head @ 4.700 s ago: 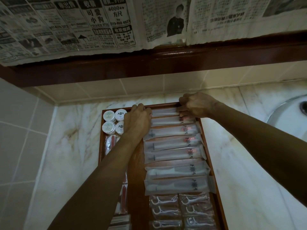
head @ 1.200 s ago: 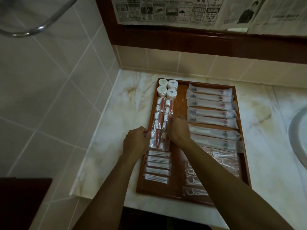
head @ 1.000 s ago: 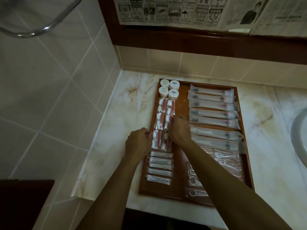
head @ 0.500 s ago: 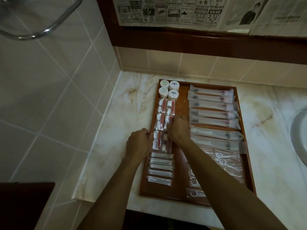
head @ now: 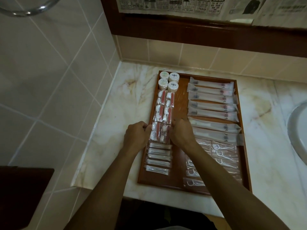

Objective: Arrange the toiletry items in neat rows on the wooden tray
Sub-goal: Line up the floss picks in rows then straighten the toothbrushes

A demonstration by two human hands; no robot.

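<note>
A wooden tray (head: 181, 103) lies on the marble counter. Its left column holds several round white jars (head: 168, 81), red-and-white packets (head: 164, 106) and cotton-swab packets (head: 158, 156). On the right lie several toothbrush packets (head: 212, 97) and floss-pick packets (head: 222, 151). My left hand (head: 137, 136) and my right hand (head: 181, 134) flank the nearest pair of red-and-white packets (head: 159, 134). Each hand's curled fingers pinch an outer edge of that pair. My right forearm hides part of the floss picks.
A white sink (head: 299, 130) curves in at the right. Tiled walls close the left and back, with a dark wooden frame (head: 199, 29) and newspaper above. A chrome rail (head: 29, 10) hangs top left. A dark surface (head: 25, 188) sits below the counter's left edge.
Both hands left the far toothbrush packets and came to the nearest red-and-white packets in the left column. Over the last second they have barely moved.
</note>
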